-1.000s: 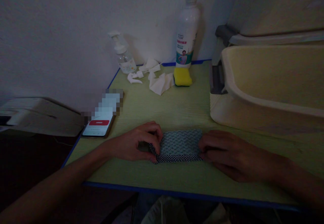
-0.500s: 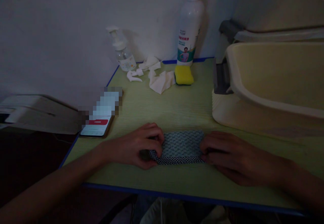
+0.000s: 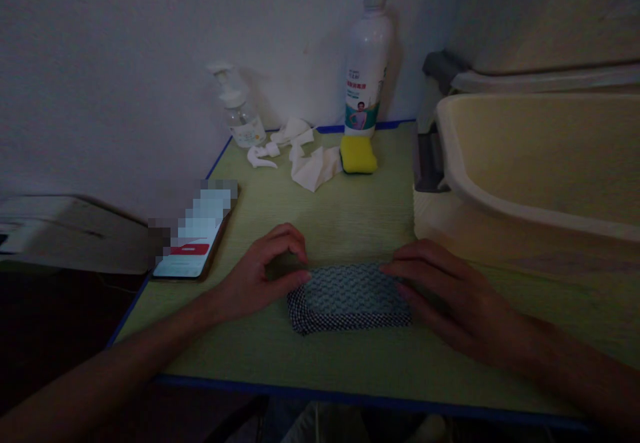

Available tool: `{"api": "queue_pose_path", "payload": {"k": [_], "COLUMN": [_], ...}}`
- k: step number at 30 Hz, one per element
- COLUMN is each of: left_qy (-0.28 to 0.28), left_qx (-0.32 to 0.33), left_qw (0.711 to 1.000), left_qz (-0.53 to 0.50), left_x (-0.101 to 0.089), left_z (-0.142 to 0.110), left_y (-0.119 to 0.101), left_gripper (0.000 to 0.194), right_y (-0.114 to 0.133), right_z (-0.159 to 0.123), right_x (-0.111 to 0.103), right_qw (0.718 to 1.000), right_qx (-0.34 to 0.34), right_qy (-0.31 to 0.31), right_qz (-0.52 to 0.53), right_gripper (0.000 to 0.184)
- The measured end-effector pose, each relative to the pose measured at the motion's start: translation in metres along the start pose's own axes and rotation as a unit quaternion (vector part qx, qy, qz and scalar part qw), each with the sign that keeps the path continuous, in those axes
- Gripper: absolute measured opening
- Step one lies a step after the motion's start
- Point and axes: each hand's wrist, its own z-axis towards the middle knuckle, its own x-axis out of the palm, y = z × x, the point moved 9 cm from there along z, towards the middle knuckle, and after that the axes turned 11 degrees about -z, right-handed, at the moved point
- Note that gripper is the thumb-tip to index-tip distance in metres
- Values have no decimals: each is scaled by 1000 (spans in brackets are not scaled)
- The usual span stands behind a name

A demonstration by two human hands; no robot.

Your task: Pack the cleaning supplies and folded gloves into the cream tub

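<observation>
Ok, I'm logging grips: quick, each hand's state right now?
Left hand: open, at the left end of the cloth.
Right hand: at its right end; grip cannot be told.

I have both arms reaching forward from the lower corners of my view, forearms bare. My left forearm (image 3: 150,349) slants up and inward to the left wrist (image 3: 213,306), which runs nearly straight into the left hand (image 3: 250,279). There my fingers (image 3: 284,243) arch over and bend down at the tips, the thumb (image 3: 289,284) stretches inward below them, and a clear gap parts the two. My right forearm (image 3: 575,363) angles in from the other side. The right hand (image 3: 457,299) sits palm down, its fingers loosely bent and pointing inward, the thumb lower and slightly apart.
</observation>
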Motion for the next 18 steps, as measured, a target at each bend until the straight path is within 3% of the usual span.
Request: {"api": "queue_pose_path", "payload": {"k": [3, 10, 18], "left_qy": [20, 100, 142], "left_qx": [-41, -93, -87], "left_qw": [996, 977, 972], "left_qz": [75, 164, 163], "left_x": [8, 21, 30], "left_z": [-1, -4, -7], "left_y": [8, 15, 10], "left_gripper": [29, 55, 49], "right_y": [-8, -16, -25], "right_z": [0, -3, -7], "right_x": [12, 29, 37], "right_qw": [997, 992, 983], "right_qx": [51, 68, 129], "right_qy": [35, 101, 122], "right_qz": [-38, -24, 55], "right_gripper": [24, 43, 42]}}
